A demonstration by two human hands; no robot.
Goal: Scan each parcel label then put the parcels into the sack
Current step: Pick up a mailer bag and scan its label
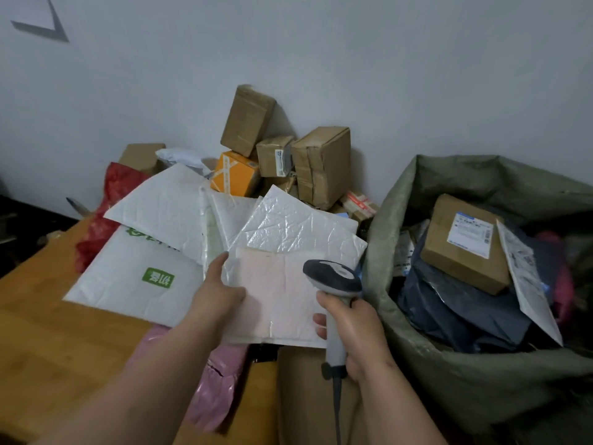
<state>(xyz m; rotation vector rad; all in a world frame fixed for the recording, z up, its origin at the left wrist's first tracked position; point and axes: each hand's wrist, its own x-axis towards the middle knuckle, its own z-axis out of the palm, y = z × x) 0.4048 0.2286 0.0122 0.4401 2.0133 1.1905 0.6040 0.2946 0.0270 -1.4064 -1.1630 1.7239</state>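
A person's left hand (221, 290) holds a white padded parcel (279, 303) by its edge, label side up, just left of the green sack (401, 220). The right hand (356, 329) grips a scanner (332, 277) by its handle, its head over the parcel, apparently to read the label. Other parcels already lie inside the sack.

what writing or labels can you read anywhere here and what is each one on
Green square logo with two white characters, upside down to the camera, not legible: on the large white plastic mailer.
Green print partly hidden at that mailer's upper edge: unreadable.
Blue and white shipping label: on the brown cardboard box in the green woven sack, too small to read.
Label on the small brown carton in the pile: blurred.
Nothing can be quoted.
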